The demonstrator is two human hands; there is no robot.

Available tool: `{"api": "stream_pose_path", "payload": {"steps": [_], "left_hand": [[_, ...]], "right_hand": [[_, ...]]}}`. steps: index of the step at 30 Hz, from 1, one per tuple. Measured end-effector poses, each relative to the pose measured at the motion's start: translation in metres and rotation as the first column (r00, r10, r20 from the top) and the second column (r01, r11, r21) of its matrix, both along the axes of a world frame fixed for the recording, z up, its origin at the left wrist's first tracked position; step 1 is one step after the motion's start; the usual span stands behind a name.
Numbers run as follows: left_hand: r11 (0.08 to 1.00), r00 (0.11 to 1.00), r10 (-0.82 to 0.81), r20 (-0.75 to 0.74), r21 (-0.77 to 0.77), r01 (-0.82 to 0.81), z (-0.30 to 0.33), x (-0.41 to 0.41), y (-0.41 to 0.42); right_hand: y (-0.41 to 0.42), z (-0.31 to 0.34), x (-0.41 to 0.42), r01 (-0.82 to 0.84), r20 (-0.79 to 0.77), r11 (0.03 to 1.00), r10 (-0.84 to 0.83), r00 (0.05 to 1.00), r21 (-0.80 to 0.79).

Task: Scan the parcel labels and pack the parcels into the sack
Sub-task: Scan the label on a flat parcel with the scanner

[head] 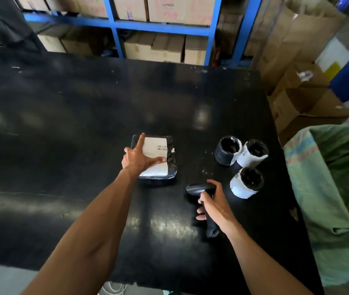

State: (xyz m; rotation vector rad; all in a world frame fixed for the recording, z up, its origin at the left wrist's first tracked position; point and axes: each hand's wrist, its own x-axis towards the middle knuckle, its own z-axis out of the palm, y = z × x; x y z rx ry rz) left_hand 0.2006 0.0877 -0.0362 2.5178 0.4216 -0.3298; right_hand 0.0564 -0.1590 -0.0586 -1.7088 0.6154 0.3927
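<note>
your left hand point(140, 158) lies spread flat on the flat parcel point(158, 160); just right of that parcel, your right hand point(216, 204) grips the scanner point(200, 188); three round parcels point(246, 167) beyond.

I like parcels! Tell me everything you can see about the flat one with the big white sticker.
The flat parcel is wrapped in shiny, crinkly black plastic. A white label with a small barcode covers most of its top. It lies flat on the black table, left of three round parcels. The left hand rests spread on it.
</note>
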Motion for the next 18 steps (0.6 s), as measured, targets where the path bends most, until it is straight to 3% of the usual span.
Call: {"api": "stream_pose_path", "payload": {"steps": [5,10,18], "left_hand": [[0.956,0.983,0.157,0.093,-0.264,-0.128,0.001,-0.016,-0.009],[0.940,0.958,0.189,0.216,-0.323,-0.112,-0.002,-0.040,-0.011],[0.921,0.925,0.207,0.319,-0.383,-0.074,0.010,-0.054,-0.008]], "right_hand": [[0.003,0.035,0.021,0.044,0.150,0.999,-0.048,0.987,0.029],[0.019,0.080,0.032,-0.015,0.296,0.998,-0.002,0.955,0.054],[0.038,0.108,0.036,-0.108,0.418,0.982,0.164,0.893,-0.155]]}}
